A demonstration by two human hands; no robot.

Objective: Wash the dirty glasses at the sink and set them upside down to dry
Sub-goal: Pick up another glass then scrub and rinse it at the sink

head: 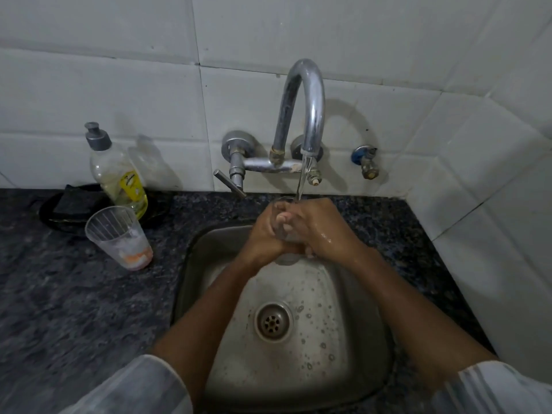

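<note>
Hands (294, 231) gripping glass (283, 258), tap (310, 115) running

glass (119, 236) left of sink (191, 282) (bottle (119, 171) behind)

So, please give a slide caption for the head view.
Both hands grip a clear glass under the running chrome tap; a dirty ribbed plastic cup waits.

1 head-worn wide-angle view looked forward and steeply down from close above the sink (191, 282), facing the tiled wall (119, 85) behind the tap (310, 115)
</note>
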